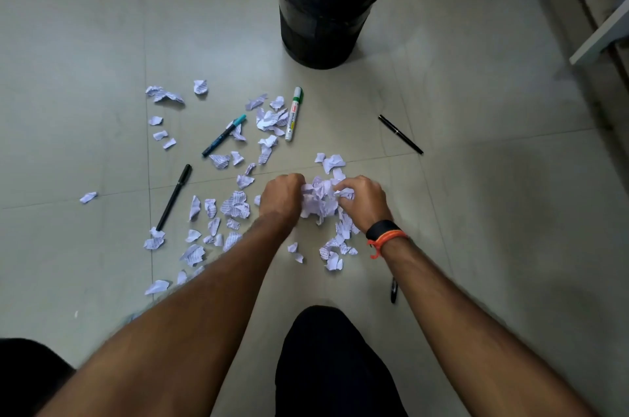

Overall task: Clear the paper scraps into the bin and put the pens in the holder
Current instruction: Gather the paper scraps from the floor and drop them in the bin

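Torn white paper scraps (235, 205) lie scattered over the tiled floor. My left hand (280, 197) and my right hand (366, 200) press together on a bunched clump of scraps (320, 200) between them. A white marker with a green cap (293, 113), a teal-capped pen (223, 135), a black pen (174, 197) at left and a slim black pen (400, 134) at right lie on the floor. Another dark pen (393, 290) shows partly beside my right forearm. The black-lined bin (326, 7) stands beyond the mess. No pen holder is in view.
A white furniture edge (602, 35) juts in at the upper right, next to a wall strip. My dark-clothed knees (333, 365) are at the bottom of the view.
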`<state>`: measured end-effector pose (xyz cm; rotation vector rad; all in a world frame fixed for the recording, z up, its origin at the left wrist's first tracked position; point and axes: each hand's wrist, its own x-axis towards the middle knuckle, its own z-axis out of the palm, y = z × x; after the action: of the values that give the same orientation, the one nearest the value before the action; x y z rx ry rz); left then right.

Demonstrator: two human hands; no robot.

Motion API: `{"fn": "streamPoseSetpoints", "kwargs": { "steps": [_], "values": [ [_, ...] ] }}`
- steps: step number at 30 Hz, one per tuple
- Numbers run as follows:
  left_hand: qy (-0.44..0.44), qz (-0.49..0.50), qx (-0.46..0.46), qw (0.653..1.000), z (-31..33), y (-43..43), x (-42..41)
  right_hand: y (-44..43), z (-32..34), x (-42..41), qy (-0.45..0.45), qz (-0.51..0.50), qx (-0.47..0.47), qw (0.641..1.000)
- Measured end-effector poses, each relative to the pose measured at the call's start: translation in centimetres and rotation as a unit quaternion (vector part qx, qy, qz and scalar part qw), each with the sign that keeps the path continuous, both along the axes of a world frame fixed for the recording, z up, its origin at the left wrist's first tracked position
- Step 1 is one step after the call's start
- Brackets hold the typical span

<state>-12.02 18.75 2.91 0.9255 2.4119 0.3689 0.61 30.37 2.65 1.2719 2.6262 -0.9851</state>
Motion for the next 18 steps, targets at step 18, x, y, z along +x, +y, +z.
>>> {"fn": "streamPoseSetpoints", "kwargs": {
  "steps": [18],
  "values": [
    [0.013,0.053,0.090,0.994,17.5,5.6,-13.0,6.7,15.2,-9.5,0.263,-0.062,-0.089,0.959]
  ]
}}
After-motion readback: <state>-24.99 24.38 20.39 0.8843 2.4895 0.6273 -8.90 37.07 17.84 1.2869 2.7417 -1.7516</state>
